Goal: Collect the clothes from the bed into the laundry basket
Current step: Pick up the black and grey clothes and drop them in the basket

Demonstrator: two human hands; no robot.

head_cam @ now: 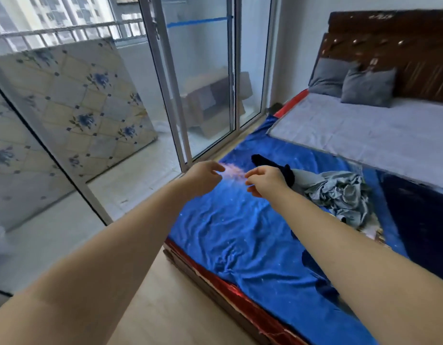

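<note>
Both bare arms are stretched out over the near corner of the bed, and the action is right at the fingertips. The left hand (203,176) has its thumb and forefinger closed on one end of a small, blurred pale pink piece of fabric (231,173), and the right hand (264,181) pinches the other end, its remaining fingers (254,191) curled loosely below. The pink piece hangs stretched between the two hands, just above the rumpled bright blue bed cover (240,232); it is too smeared to tell what garment it is.

Just beyond the right hand, a black garment (267,161) lies flat on the blue cover, partly hidden by the wrist. Touching it on the right is a crumpled pile of grey-blue clothing (340,192), heaped near the middle of the bed. Farther back, a pale grey quilted sheet (365,130) covers the head end, with two grey pillows (368,87) propped against the dark brown wooden headboard (402,46).

The bed's red-edged frame (215,272) sits on a light wooden floor (165,307). To the left, a sliding glass door (205,83) stands beside the bed, and behind the glass leans a floral-patterned mattress (78,100).
</note>
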